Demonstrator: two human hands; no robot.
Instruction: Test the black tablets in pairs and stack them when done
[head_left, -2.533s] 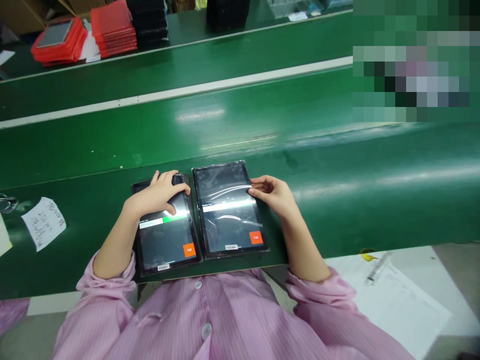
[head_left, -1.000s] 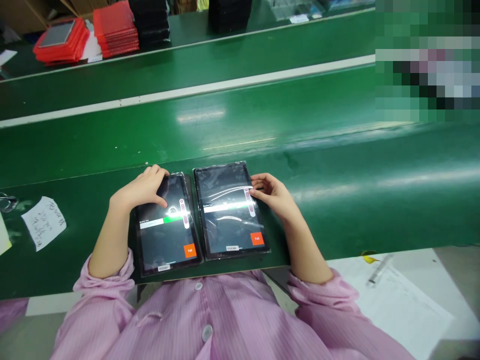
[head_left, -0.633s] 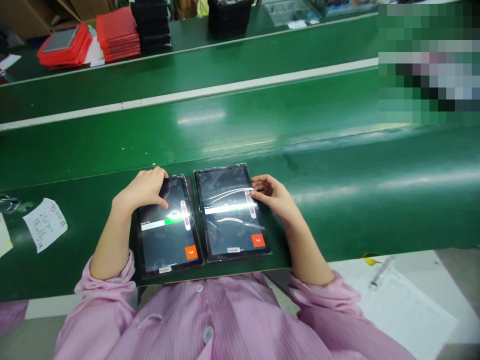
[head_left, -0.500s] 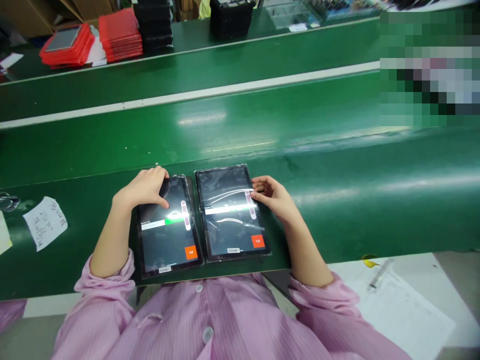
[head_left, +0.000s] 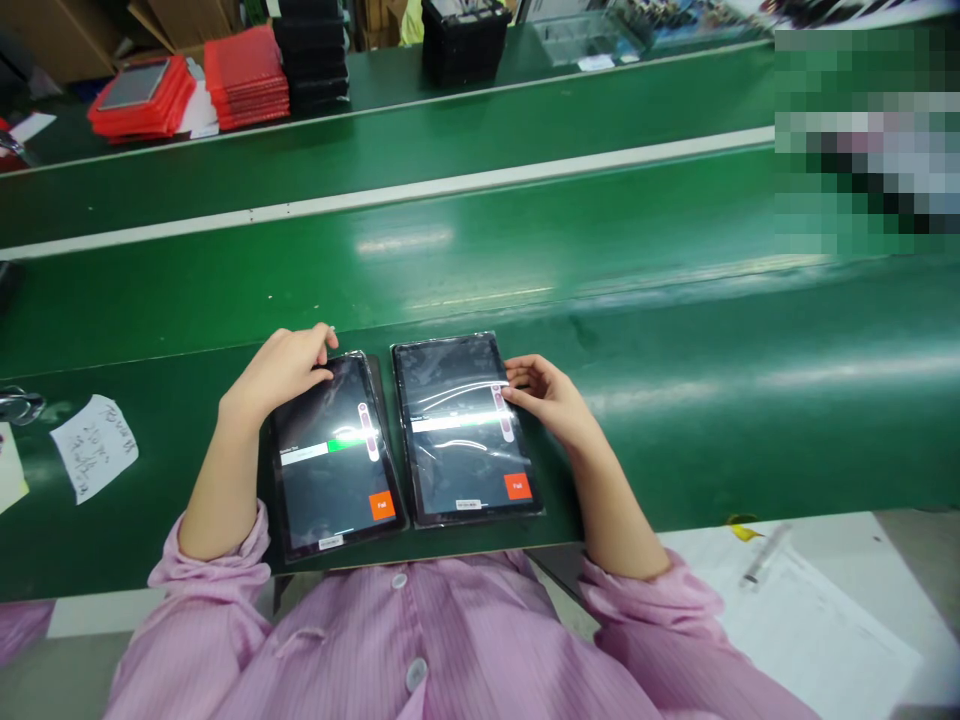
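Two black tablets lie side by side on the green bench, their screens lit and each showing an orange "Fail" box. My left hand is at the top left of the left tablet, thumb over the screen's upper part and fingers bent near the top edge, a gap between them. A dark edge shows beneath that tablet's right side. The right tablet has clear film on it. At its right edge my right hand grips with the thumb on the rim; the other fingers are curled beside the edge, partly hidden.
A handwritten paper note lies to the left. Beyond the green channel stand red pouches, a black stack and a black bin. Papers and a pen lie at lower right. A blurred patch covers the upper right.
My left thumb has drawn up and back from the screen's middle towards the top edge, and its fingers have lifted slightly. My right hand and both tablets have stayed in place.
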